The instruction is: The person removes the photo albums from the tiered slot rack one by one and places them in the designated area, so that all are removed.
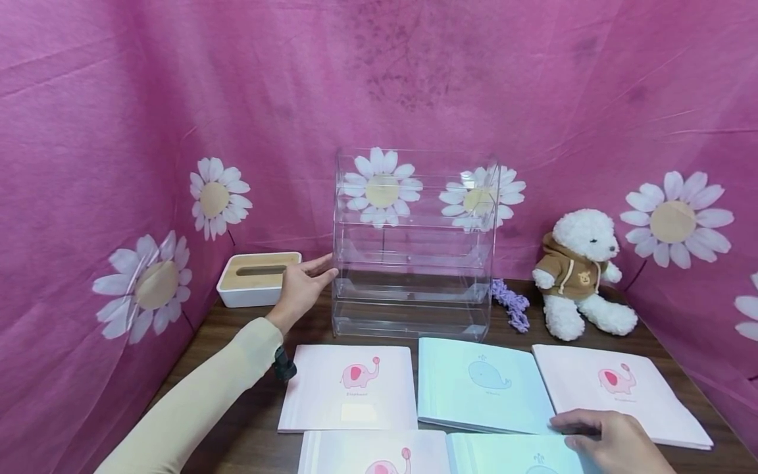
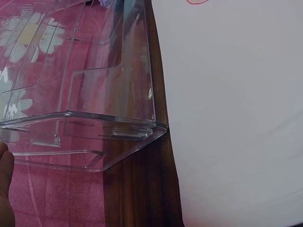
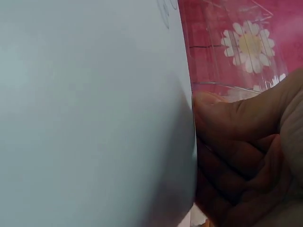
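Note:
My left hand point(image 1: 301, 289) reaches to the back and touches the left side of a clear tiered acrylic rack point(image 1: 414, 289) with outstretched fingers. In the left wrist view, the rack's clear side point(image 2: 109, 94) fills the left half, and part of the hand point(image 2: 5, 189) shows at the edge. At the front right, my right hand point(image 1: 622, 441) pinches the upper right corner of the nearer blue whale booklet point(image 1: 503, 454). Its pale cover point(image 3: 90, 113) nearly fills the right wrist view, with the thumb at its edge. Another blue whale booklet point(image 1: 474, 382) lies just behind.
Pink elephant booklets point(image 1: 379, 382) lie left, right and at the front. A white tissue box point(image 1: 249, 299) with a wooden lid stands back left. A white teddy bear point(image 1: 580, 276) sits back right, near a purple tangle point(image 1: 512, 304). Pink flowered cloth point(image 1: 266, 99) surrounds the table.

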Demonstrator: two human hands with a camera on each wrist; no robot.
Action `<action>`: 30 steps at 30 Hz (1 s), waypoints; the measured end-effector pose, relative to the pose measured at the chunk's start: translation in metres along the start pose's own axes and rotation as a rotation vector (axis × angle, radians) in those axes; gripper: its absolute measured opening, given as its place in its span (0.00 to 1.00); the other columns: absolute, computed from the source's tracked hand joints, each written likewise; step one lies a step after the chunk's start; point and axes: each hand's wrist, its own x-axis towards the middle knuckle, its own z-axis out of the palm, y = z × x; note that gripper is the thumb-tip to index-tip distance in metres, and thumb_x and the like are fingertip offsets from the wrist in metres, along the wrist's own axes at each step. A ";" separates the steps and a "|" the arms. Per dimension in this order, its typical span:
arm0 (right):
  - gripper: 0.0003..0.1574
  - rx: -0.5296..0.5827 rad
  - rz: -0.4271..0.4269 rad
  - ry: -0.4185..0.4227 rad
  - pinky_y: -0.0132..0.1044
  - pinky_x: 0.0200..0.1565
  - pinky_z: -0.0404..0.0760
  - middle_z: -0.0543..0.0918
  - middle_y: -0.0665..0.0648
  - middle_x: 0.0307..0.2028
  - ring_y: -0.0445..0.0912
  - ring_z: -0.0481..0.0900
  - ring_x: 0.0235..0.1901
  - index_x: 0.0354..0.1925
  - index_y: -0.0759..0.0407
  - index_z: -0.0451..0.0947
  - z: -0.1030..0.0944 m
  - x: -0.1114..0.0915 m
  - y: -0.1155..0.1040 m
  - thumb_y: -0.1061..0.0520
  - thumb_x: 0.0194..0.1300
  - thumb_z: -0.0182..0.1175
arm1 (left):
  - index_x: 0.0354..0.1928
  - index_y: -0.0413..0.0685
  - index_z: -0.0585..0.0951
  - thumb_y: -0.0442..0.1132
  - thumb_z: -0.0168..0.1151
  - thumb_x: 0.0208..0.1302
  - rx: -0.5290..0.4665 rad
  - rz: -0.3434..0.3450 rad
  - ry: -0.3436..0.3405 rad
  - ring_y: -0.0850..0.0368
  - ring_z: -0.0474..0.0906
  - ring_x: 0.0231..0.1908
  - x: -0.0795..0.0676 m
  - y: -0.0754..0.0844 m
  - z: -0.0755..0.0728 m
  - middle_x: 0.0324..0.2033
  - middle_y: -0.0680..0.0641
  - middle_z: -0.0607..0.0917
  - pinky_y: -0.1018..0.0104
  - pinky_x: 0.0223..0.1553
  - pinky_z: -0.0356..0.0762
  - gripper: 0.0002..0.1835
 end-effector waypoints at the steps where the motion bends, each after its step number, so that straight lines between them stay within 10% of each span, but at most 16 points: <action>1: 0.16 -0.005 -0.006 0.024 0.26 0.40 0.80 0.91 0.40 0.40 0.24 0.80 0.40 0.39 0.33 0.87 0.000 -0.001 -0.001 0.56 0.54 0.75 | 0.61 0.50 0.83 0.40 0.72 0.64 0.008 0.000 0.002 0.53 0.83 0.58 0.000 0.000 0.000 0.56 0.44 0.86 0.73 0.51 0.83 0.23; 11: 0.20 0.202 0.039 0.134 0.23 0.38 0.78 0.91 0.47 0.45 0.17 0.75 0.40 0.50 0.48 0.88 -0.012 0.006 0.000 0.44 0.62 0.71 | 0.60 0.49 0.84 0.39 0.72 0.63 0.020 0.013 0.027 0.55 0.83 0.58 -0.001 -0.002 0.001 0.55 0.44 0.87 0.79 0.47 0.82 0.22; 18: 0.19 0.504 -0.107 0.268 0.19 0.40 0.81 0.90 0.37 0.41 0.25 0.84 0.41 0.54 0.70 0.81 -0.012 0.012 0.006 0.59 0.70 0.64 | 0.58 0.49 0.85 0.40 0.73 0.63 0.020 0.024 0.048 0.54 0.83 0.58 -0.006 -0.003 0.004 0.53 0.44 0.88 0.76 0.50 0.82 0.21; 30: 0.19 0.616 -0.165 0.322 0.20 0.42 0.77 0.90 0.35 0.43 0.27 0.84 0.44 0.58 0.64 0.80 -0.053 0.029 -0.002 0.57 0.73 0.60 | 0.54 0.48 0.87 0.42 0.74 0.61 0.026 0.020 0.060 0.58 0.87 0.51 -0.010 -0.001 0.001 0.49 0.43 0.90 0.83 0.41 0.80 0.19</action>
